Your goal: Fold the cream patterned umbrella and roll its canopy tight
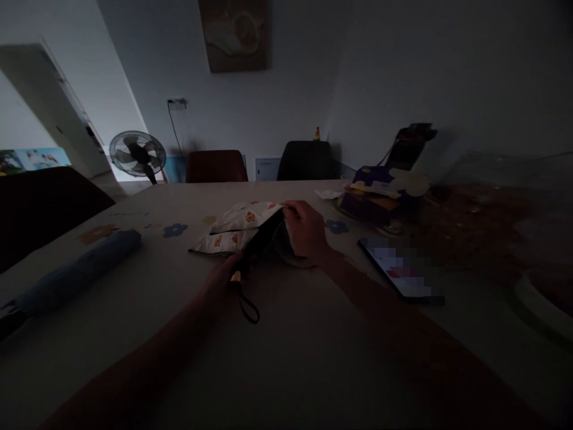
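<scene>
A white umbrella [242, 222] with small orange figures and a dark inner side lies loosely folded over the middle of the table. Around its handle end, where a black wrist loop hangs down, my left hand [226, 272] is closed. My right hand [307, 230] pinches the edge of the umbrella's fabric on the right and holds it raised. Part of the canopy falls beneath my right hand. To the left lies a second umbrella [80, 275], blue-grey and rolled up, apart from both hands.
A phone [398, 269] with a lit screen lies right of my right forearm. Behind it stand a purple box [371, 191] and a blurred clear bag [483, 221]. Chairs [216, 166] line the far table edge; a fan [138, 154] stands beyond at left.
</scene>
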`<move>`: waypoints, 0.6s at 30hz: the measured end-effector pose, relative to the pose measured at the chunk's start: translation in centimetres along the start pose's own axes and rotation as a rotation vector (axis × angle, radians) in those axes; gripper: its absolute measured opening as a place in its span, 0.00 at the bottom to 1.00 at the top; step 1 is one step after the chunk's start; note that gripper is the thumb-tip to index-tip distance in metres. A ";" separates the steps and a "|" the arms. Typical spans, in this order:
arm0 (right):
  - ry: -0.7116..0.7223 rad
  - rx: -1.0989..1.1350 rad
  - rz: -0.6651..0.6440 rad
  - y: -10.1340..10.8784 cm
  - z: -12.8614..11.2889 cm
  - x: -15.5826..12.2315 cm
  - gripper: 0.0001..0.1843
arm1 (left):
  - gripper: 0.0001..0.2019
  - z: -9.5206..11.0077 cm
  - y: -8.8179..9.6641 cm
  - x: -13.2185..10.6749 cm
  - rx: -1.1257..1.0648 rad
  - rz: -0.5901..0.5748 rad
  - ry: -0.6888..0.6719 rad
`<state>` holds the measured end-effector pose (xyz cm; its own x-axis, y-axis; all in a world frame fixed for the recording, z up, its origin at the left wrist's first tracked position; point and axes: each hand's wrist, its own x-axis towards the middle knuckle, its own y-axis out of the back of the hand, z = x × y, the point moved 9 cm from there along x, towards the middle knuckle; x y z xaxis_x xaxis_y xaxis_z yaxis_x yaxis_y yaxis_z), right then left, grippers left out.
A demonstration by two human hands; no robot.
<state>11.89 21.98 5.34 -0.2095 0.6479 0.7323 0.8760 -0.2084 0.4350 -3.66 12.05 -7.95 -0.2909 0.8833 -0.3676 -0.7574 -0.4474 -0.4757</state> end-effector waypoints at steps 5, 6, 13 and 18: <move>-0.189 0.218 0.143 2.3 2.9 1.8 0.13 | 0.07 0.1 0.0 -0.3 -0.014 -0.001 0.041; -0.226 0.252 0.206 3.2 3.5 2.1 0.13 | 0.07 0.2 -0.1 -0.5 -0.020 -0.007 0.037; -0.320 0.302 0.450 8.0 6.0 3.8 0.11 | 0.06 0.3 0.0 -0.6 -0.051 0.003 0.097; -0.224 0.153 0.434 8.3 4.6 3.7 0.12 | 0.08 -0.1 0.3 -0.1 0.061 -0.021 0.109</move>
<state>20.37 26.04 9.23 0.2708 0.6701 0.6911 0.9188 -0.3941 0.0221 -3.78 11.82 -8.17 -0.2118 0.8705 -0.4443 -0.7976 -0.4167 -0.4361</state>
